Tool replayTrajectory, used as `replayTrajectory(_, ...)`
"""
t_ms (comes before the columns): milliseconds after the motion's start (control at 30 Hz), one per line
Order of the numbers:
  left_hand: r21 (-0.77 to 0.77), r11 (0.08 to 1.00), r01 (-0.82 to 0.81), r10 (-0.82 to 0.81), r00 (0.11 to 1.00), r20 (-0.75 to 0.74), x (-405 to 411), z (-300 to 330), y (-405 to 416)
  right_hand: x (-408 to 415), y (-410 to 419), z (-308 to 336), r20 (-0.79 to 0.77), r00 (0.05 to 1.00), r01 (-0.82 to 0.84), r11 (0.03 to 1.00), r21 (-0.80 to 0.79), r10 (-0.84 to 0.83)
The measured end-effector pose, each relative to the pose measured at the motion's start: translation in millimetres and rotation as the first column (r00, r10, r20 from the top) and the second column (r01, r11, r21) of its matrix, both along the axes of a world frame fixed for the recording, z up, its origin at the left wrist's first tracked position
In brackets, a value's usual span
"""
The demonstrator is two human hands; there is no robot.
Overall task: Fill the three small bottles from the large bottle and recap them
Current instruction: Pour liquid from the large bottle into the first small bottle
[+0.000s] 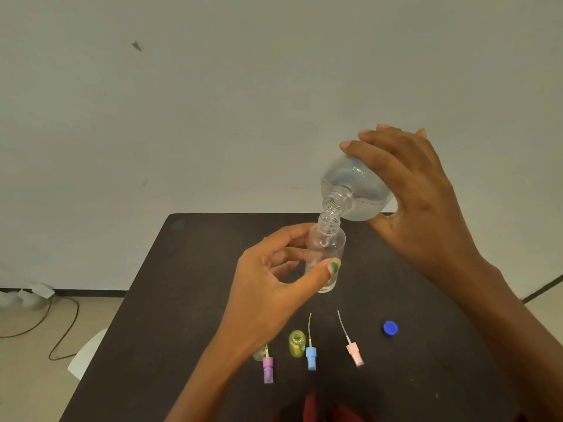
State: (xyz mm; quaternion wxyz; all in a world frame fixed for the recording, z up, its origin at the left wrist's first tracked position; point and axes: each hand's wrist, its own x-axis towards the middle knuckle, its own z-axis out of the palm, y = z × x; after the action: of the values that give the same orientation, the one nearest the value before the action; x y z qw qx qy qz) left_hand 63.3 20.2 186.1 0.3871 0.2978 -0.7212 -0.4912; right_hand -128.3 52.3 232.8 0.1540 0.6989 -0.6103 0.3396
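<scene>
My right hand [417,190] grips the large clear bottle [356,193], tipped neck-down so its threaded mouth meets the mouth of a small clear bottle [327,254]. My left hand [274,275] holds that small bottle upright between thumb and fingers above the dark table [182,315]. A small yellow bottle [297,342] stands uncapped near the front. Another small bottle [259,353] is mostly hidden behind my left wrist. Three spray caps with tubes lie on the table: purple [268,368], blue [310,354], pink [353,351]. The large bottle's blue cap [390,328] lies to the right.
The table's far edge meets a pale wall. Cables [45,324] trail over the floor at left, near a white object [88,354] beside the table's left edge. Red cloth [313,406] shows at the table's near edge.
</scene>
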Motion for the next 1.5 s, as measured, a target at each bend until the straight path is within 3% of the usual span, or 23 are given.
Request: replayTrajectory(1500, -0.002, 1.0, 0.021, -0.021, 0.999, -0.027, -0.7, 0.3, 0.0, -1.8, 0.2, 1.3, -0.003, 1.0, -0.009, 1.0, -0.014, 0.009)
